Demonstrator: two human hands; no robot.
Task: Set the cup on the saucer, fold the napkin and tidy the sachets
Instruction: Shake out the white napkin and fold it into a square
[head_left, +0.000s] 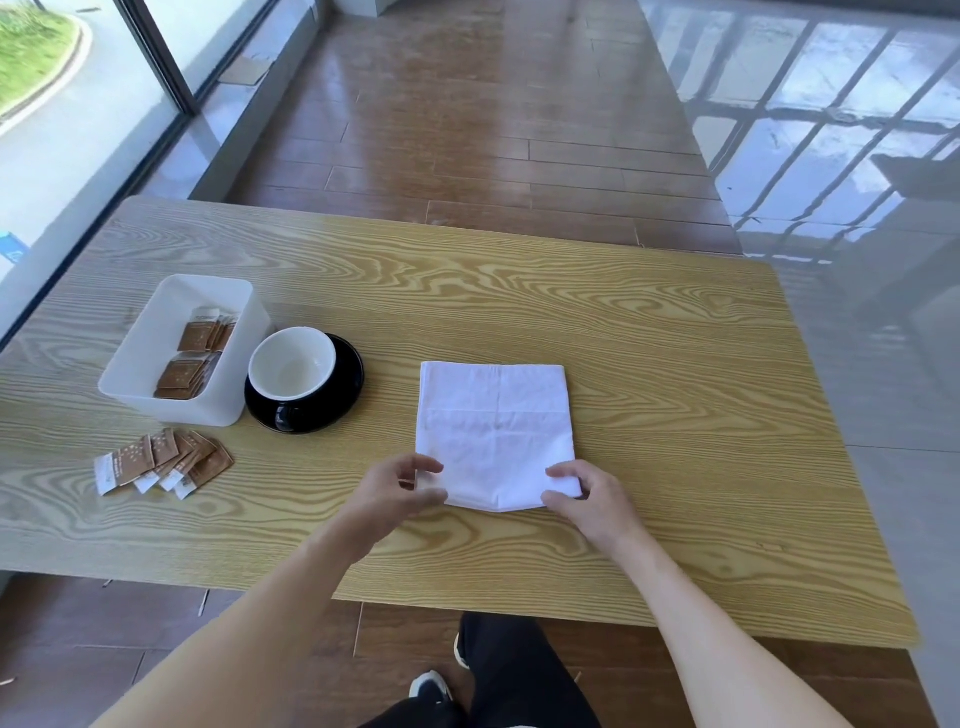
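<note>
At the far left of the table (675, 364), some sachets (192, 358) are seen in a white bin (156, 332), and a loose fan (161, 462) is spread just near of it. The cup (291, 364) is set on the black saucer (343, 384) beside the bin. Right of centre the napkin (496, 431) is laid flat; its near-left corner is pinched in the left hand (400, 493) grip, its near-right corner in the right hand (587, 499).

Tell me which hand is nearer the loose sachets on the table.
Left. The left hand grips the napkin's near-left corner, right of the loose sachets; the right hand holds the far corner.
</note>
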